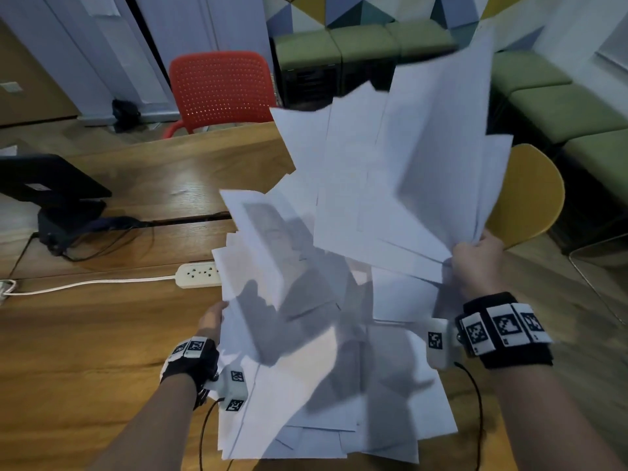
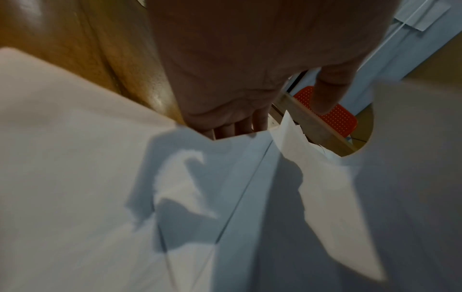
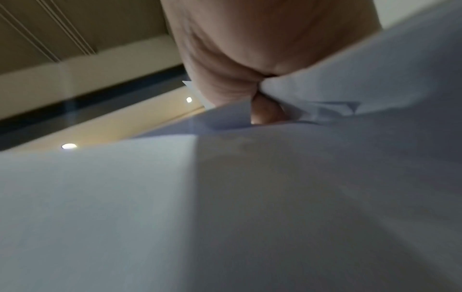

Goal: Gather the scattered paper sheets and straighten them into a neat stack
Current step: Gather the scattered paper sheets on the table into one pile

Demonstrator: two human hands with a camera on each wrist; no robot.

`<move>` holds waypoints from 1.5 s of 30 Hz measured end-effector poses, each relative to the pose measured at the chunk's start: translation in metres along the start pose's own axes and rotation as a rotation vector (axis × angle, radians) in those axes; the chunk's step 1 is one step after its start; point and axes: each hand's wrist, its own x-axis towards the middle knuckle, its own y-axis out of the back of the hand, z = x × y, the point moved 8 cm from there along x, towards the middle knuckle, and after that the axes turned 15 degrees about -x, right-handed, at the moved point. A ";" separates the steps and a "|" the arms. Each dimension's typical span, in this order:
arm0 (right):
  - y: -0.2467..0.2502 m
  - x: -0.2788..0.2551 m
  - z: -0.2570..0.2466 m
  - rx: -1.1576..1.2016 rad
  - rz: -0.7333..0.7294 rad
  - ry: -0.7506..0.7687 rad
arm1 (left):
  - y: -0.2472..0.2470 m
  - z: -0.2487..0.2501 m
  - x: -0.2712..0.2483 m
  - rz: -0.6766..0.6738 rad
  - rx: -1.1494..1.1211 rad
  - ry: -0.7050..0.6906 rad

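On one table, two hands grip countless loose paper sheets.

I read this as an office or shared meeting room. I'm at a long wooden table with a white power strip at nine o'clock and a dark monitor at ten. A red perforated chair stands at twelve, a yellow chair at two, and green cushioned benches line the wall beyond it.
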 end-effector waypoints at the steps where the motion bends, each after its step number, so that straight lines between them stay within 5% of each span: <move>1: -0.009 0.001 0.014 -0.050 -0.024 -0.043 | -0.001 0.000 0.001 -0.012 -0.020 0.010; 8: -0.077 -0.009 0.103 -0.333 -0.325 -0.179 | -0.010 0.005 0.001 0.010 0.086 -0.074; 12: -0.095 -0.027 0.130 -0.299 -0.435 -0.284 | -0.014 0.020 -0.013 0.087 0.508 -0.268; 19: -0.106 -0.034 0.140 -0.322 -0.385 -0.298 | -0.055 0.018 -0.027 0.174 0.896 -0.363; 25: -0.106 -0.040 0.122 -0.364 -0.375 -0.238 | -0.090 -0.008 -0.013 0.139 0.751 -0.159; 31: -0.099 -0.037 0.122 -0.379 -0.368 -0.237 | -0.093 -0.012 -0.009 0.314 0.923 -0.206; 45: -0.097 -0.034 0.141 -0.328 -0.358 -0.290 | -0.109 -0.016 0.009 0.185 1.152 -0.191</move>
